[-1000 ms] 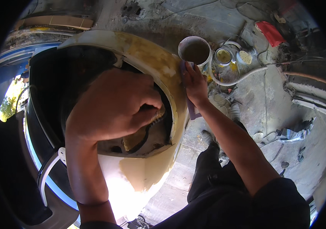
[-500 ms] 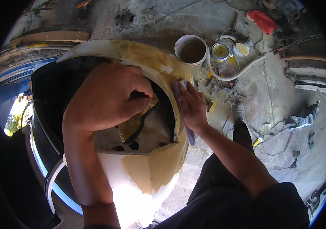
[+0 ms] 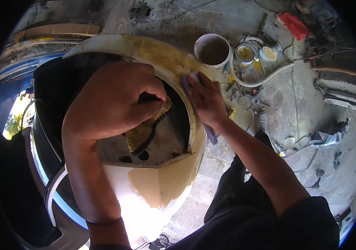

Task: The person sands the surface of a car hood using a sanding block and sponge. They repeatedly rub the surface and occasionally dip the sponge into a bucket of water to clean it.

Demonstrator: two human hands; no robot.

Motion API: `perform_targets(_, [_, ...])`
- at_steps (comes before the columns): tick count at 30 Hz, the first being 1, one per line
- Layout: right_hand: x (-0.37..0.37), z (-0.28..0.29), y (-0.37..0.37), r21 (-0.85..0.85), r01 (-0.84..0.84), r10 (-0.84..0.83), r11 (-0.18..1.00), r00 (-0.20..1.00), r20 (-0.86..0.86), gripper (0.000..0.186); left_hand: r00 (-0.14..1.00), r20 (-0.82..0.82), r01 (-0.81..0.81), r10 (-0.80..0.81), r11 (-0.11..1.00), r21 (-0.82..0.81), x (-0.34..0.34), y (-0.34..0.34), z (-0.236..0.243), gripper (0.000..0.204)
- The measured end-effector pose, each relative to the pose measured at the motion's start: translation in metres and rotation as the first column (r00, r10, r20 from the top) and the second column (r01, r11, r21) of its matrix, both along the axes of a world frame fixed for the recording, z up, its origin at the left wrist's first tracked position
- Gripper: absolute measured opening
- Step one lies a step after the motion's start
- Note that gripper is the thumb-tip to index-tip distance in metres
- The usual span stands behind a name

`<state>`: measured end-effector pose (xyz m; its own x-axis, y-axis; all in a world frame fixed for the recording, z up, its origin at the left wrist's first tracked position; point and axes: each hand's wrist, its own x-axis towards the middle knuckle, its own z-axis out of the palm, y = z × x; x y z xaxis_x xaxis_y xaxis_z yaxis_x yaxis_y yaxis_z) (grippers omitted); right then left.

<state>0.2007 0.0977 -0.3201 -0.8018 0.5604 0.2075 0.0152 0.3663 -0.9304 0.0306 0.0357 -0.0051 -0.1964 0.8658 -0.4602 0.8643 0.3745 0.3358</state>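
Observation:
A car body panel (image 3: 155, 183), pale with tan filler patches, curves around a large dark opening. Over that opening is my left hand (image 3: 113, 98), its thumb and fingers closed on a yellow-brown sponge-like pad (image 3: 138, 137) with a dark edge. On the panel's right-hand rim, my right hand (image 3: 205, 100) lies over a long purple sanding strip (image 3: 210, 134), pressing it against the surface with the fingers along it. The strip's lower end sticks out below the palm. Part of the strip is hidden under the fingers.
Beyond the rim stands a bucket (image 3: 212, 50) of murky liquid. Beside it are an open tin (image 3: 244, 53), a round perforated disc (image 3: 268, 53) and a pale hose (image 3: 265, 81). A red cloth-like thing (image 3: 294, 26) and crumpled clear plastic (image 3: 330, 135) lie on the floor.
My right hand has slid farther up along the rim with the purple sanding strip, which now tilts more. My left hand keeps its hold on the pad. The whole view has shifted slightly.

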Motion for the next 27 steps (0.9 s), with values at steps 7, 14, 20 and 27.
perform_targets(7, [0.008,0.006,0.005,-0.047,-0.092,0.096,0.995,0.993,0.072,0.044,0.999,0.03,0.016,-0.016,1.0,0.024,-0.002,-0.002,0.0,0.018])
perform_targets(14, [-0.017,0.003,0.015,0.115,-0.029,0.03,0.993,1.0,-0.004,0.039,0.999,0.031,-0.01,0.01,1.0,-0.028,0.0,0.0,0.0,0.019])
perform_targets(20, [0.003,-0.008,0.005,0.09,-0.034,0.037,0.995,0.999,-0.033,0.04,1.0,0.026,0.013,-0.013,1.0,0.012,-0.001,-0.001,-0.002,0.022])
perform_targets(27, [-0.006,-0.014,0.014,0.129,-0.074,0.085,0.989,0.993,-0.084,0.041,0.996,0.076,-0.039,0.04,0.999,-0.006,-0.005,0.001,0.0,0.021])
